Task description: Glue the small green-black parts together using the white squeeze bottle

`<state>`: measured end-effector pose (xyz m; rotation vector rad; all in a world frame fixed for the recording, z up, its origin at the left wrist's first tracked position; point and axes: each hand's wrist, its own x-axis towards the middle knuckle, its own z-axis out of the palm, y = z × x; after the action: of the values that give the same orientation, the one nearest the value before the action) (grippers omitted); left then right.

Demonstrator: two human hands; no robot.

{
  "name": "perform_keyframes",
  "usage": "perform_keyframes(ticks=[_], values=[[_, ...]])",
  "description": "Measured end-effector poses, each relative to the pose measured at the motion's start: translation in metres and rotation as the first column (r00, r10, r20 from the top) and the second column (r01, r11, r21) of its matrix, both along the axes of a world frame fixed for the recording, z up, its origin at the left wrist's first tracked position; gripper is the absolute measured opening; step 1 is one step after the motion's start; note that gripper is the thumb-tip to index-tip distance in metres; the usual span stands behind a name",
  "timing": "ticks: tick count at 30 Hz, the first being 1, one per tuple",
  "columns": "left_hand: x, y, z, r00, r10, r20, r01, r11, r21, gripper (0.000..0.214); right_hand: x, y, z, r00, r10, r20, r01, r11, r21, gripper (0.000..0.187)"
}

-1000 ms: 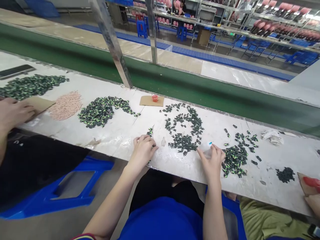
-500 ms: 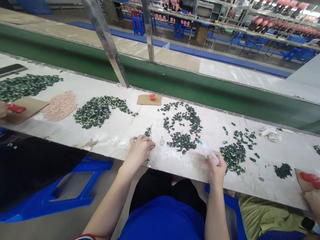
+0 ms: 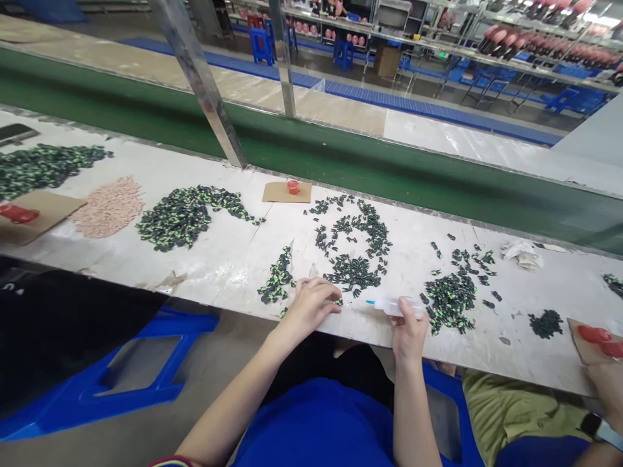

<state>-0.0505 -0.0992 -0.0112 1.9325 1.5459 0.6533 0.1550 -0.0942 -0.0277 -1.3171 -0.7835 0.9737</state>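
My left hand (image 3: 311,305) is closed in a pinch on a small black-and-green piece (image 3: 339,302) just above the table's near side. In my right hand (image 3: 410,332) lies a translucent squeeze bottle (image 3: 389,305), its thin blue tip pointing left toward that piece, with a gap between them. Beyond both hands is a loose ring of small dark pieces (image 3: 354,272). Left of my left hand sits a small group of black-and-green pieces (image 3: 276,275). A larger heap of black-and-green pieces (image 3: 450,298) is to the right of the bottle.
Farther left are a big black-and-green heap (image 3: 175,217) and a pink heap (image 3: 109,206). A red cup (image 3: 293,187) stands on cardboard (image 3: 272,192) at the back. A metal post (image 3: 207,97) rises behind. At right, a co-worker's hand (image 3: 606,383) is by red items.
My left hand has moved right, uncovering the small group, and now pinches a piece. The bottle has swung from the dark pieces to lie nearly level, its tip toward my left hand.
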Motion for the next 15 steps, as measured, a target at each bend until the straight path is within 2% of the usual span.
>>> perform_keyframes(ticks=[6,15], values=[[0.005,-0.007,-0.01,0.991,0.063,0.118,-0.057,0.997,-0.055,0.023,-0.013,-0.009,0.001,0.964,0.126,0.233,-0.116,0.992,-0.053,0.035],[0.003,-0.01,-0.011,0.989,0.046,0.138,-0.04,0.998,-0.049,0.022,-0.018,-0.01,0.007,0.928,0.165,0.335,-0.149,0.986,-0.073,0.035]])
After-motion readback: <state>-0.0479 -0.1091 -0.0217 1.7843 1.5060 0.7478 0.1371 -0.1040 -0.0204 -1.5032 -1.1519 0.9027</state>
